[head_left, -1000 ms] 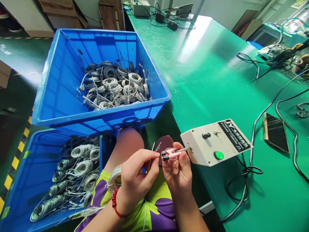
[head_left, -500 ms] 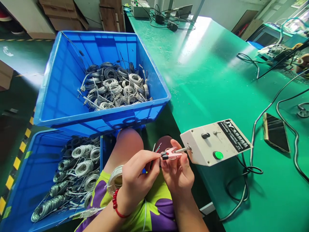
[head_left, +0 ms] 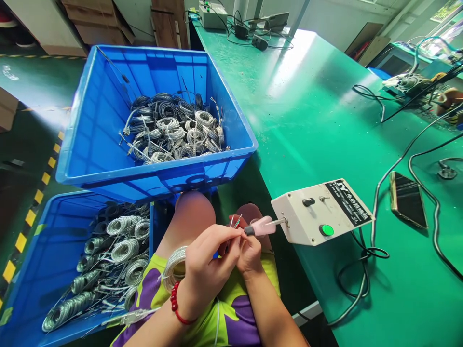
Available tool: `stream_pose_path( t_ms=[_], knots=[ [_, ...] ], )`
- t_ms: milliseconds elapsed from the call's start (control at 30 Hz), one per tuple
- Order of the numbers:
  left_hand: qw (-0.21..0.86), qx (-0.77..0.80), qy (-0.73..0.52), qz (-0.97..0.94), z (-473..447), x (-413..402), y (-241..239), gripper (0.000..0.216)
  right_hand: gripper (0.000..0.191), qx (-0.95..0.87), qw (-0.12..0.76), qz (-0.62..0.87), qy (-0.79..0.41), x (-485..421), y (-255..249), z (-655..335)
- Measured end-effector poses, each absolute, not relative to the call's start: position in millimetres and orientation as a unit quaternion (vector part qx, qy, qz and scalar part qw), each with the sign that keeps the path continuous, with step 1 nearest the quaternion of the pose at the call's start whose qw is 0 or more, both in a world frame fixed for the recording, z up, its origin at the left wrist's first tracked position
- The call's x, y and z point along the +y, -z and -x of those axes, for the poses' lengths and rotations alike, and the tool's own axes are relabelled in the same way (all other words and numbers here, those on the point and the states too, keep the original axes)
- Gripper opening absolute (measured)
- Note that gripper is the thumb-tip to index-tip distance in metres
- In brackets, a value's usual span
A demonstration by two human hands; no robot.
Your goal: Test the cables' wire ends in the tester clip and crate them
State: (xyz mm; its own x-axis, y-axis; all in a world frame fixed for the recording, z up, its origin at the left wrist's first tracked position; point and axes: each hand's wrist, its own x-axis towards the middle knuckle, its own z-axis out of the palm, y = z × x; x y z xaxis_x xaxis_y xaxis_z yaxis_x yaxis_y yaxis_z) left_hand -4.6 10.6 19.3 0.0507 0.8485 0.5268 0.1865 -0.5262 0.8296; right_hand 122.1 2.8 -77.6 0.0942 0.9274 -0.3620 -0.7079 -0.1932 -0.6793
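My left hand point(head_left: 210, 258), with a red bead bracelet at the wrist, is closed in a pinch on the end of a clear cable whose coil point(head_left: 174, 269) hangs at the wrist. Thin coloured wire ends point(head_left: 237, 221) stick up above its fingertips. My right hand point(head_left: 250, 253) is closed right beside them, its fingers curled; what they hold is hidden. Just past the fingertips is a pink clip point(head_left: 263, 226) with black tips, blurred, on the metal shaft of a white machine box point(head_left: 294, 217). The right hand is off the clip.
A large blue crate point(head_left: 155, 176) of coiled cables stands ahead; another blue bin point(head_left: 32, 270) with coils lies at the left. On the green table point(head_left: 307, 120) are a phone point(head_left: 408, 200), loose black cords point(head_left: 372, 241) and equipment point(head_left: 408, 82) at the far right.
My right hand has let go of the pink clip and drawn back to the left, beside my left fingertips. The clip has turned and now looks smeared.
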Motion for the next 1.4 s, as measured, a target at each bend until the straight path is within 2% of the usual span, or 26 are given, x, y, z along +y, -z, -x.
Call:
stream_pose_path(
  t_ms=[467,633,767,933,1033,1300,1400],
  knots=[
    [0.339,0.36,-0.61,-0.619,25.1,-0.4,-11.5,0.028,0.028,-0.219,0.615,0.432,-0.622,8.3,84.2,-113.8],
    [0.354,0.373,-0.627,-0.585,29.8,-3.4,-15.0,0.026,0.023,-0.267,0.612,0.441,-0.6,-24.2,47.9,-90.5],
    [0.356,0.418,-0.658,-0.515,34.0,-5.2,-17.6,0.019,0.013,-0.337,0.627,0.506,-0.487,-44.4,8.0,-68.1],
    [0.418,0.421,-0.667,-0.451,41.3,-7.3,-14.9,0.019,0.017,-0.312,0.641,0.547,-0.44,-33.8,-16.8,-53.0],
    [0.438,0.433,-0.662,-0.426,44.9,-9.3,-13.2,0.016,0.019,-0.306,0.636,0.532,-0.468,-24.6,-25.9,-47.1],
    [0.398,0.472,-0.657,-0.433,48.2,-13.0,-4.9,0.017,0.023,-0.264,0.615,0.488,-0.56,-14.1,-37.6,-42.0],
    [0.404,0.474,-0.656,-0.426,47.2,-11.3,-4.4,0.018,0.025,-0.225,0.64,0.484,-0.554,-14.0,-27.9,-38.9]
  ],
)
